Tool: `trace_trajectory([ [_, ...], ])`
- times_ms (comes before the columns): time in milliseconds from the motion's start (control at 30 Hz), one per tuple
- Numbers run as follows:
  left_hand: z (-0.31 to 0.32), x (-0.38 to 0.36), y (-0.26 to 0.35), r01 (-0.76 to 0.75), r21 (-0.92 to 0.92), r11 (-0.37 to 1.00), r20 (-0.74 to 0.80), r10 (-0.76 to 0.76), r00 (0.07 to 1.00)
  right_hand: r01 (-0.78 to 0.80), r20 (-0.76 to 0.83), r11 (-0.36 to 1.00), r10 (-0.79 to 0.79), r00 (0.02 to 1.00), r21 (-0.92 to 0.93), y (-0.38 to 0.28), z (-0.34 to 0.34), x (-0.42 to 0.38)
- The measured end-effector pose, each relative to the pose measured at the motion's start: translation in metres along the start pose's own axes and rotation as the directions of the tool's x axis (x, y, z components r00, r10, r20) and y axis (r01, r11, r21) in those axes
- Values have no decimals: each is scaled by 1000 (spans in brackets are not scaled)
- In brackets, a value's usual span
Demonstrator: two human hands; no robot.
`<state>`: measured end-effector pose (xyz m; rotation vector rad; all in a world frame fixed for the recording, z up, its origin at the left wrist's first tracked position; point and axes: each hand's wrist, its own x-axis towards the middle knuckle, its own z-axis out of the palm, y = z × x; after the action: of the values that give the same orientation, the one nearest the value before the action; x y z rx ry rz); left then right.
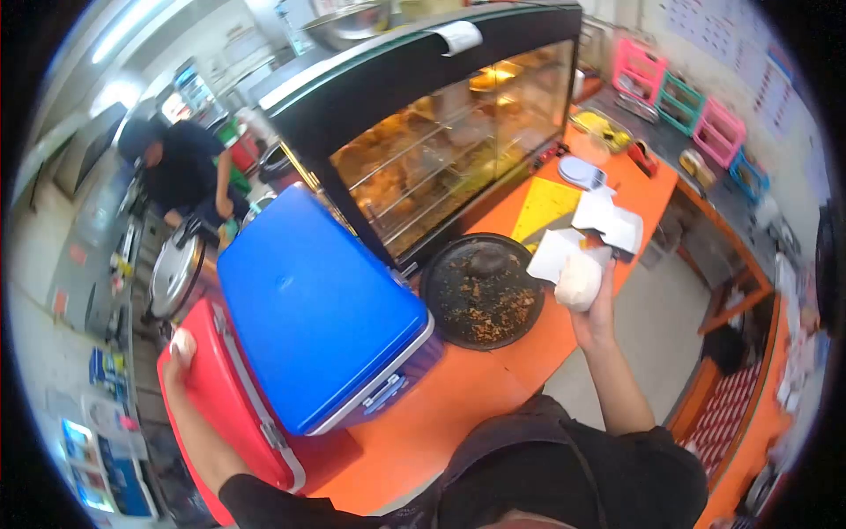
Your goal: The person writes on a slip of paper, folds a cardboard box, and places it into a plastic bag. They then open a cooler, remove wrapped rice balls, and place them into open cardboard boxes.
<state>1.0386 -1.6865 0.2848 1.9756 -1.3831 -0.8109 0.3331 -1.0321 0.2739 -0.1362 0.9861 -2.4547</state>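
Note:
On the left, my left hand [182, 349] is at the upper edge of a red cooler [207, 397]. Its fingers are curled, with something whitish at their tips that I cannot make out. My right hand [599, 309] is raised over the orange counter's right edge, wrapped around a pale rounded bundle [579, 280]. Just beyond it spread the white flaps of an open paper box [610, 220]. A blue cooler [317, 300] with its lid down stands beside the red one. Between it and my right hand sits a round dark tray [483, 304] with brown crumbs.
A lit glass food warmer [441, 132] stands behind the tray. A yellow cutting board [548, 212] lies on the orange counter [476, 379]. At left, a person [181, 167] in dark clothes bends near a large metal pot [176, 273]. Coloured baskets [721, 132] line the right wall.

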Motion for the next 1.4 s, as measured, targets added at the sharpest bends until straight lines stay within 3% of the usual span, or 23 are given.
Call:
trace_trajectory([
  [67, 5, -16, 21, 39, -147, 988, 104, -24, 994, 14, -113, 994, -26, 993, -105, -8, -3, 1],
  [167, 6, -35, 40, 143, -279, 950, 224, -81, 971, -8, -82, 990, -4, 997, -139, -29, -28, 5],
  [267, 2, -52, 46, 245, -347, 905, 333, -125, 935, 15, -78, 989, -27, 997, -147, -40, -36, 21],
  [300, 0, -65, 58, 373, -276, 886, 443, -228, 867, 53, -104, 989, -68, 992, -137, -45, -41, 25],
  [333, 6, -79, 66, 356, -332, 874, 354, -234, 905, 75, -112, 990, -88, 990, -115, -49, -50, 34],
  [367, 16, -82, 74, 344, -388, 855, 51, -352, 935, 75, -165, 989, -96, 982, -128, -54, -58, 41],
  [400, 10, -90, 77, 333, -342, 879, 272, -247, 930, 90, -162, 985, -114, 980, -150, -59, -68, 50],
  [433, 9, -91, 78, 293, -347, 891, 294, -193, 936, 122, -126, 977, -145, 981, -176, -68, -70, 55],
  [467, 16, -99, 79, 260, -360, 896, 267, -169, 949, 82, -246, 986, -117, 962, -145, -75, -82, 66],
  [567, 18, -141, 82, 156, -399, 904, 149, -104, 983, 50, -243, 990, -82, 967, -135, -99, -120, 97],
  [767, 44, -331, 119, -135, -437, 889, -142, 80, 987, -93, -313, 863, -78, 946, -497, -154, -233, 224],
  [833, 85, -427, 147, -248, -430, 868, -198, 178, 964, -260, -283, 518, 35, 958, -815, -174, -271, 281],
  [867, 109, -473, 161, -304, -429, 850, -198, 240, 950, -279, -293, 512, 57, 955, -813, -181, -279, 303],
  [900, 139, -521, 171, -341, -442, 830, -171, 295, 940, -300, -254, 342, 175, 951, -890, -189, -278, 323],
  [1000, 241, -635, 144, -268, -548, 792, 96, 378, 921, -170, -163, -20, 416, 895, -985, -180, -313, 394],
  [1033, 334, -732, 216, -188, -399, 898, 197, 284, 938, -30, -116, -172, 516, 849, -985, -168, -330, 410],
  [1067, 387, -752, 188, -183, -547, 817, 277, 383, 881, 2, -90, -170, 530, 843, -985, -157, -341, 422],
  [1100, 443, -778, 192, 153, -624, 766, 554, 296, 778, 110, -33, -207, 588, 808, -972, -147, -349, 431],
  [1167, 545, -810, 221, 378, -533, 757, 751, 218, 623, 185, -30, -250, 667, 745, -950, -135, -360, 434],
  [1267, 658, -828, 202, 482, -440, 757, 834, 146, 532, 156, -72, -255, 704, 706, -954, -113, -389, 437],
  [1300, 679, -830, 199, 487, -314, 815, 858, 24, 513, 152, -58, -244, 682, 729, -958, -110, -402, 434],
  [1367, 712, -836, 184, 560, -311, 768, 849, -40, 527, 186, -12, -222, 673, 740, -957, -108, -396, 442],
  [1400, 713, -844, 172, 639, -251, 727, 860, -135, 491, 86, -22, -128, 671, 741, -988, -112, -393, 434],
])
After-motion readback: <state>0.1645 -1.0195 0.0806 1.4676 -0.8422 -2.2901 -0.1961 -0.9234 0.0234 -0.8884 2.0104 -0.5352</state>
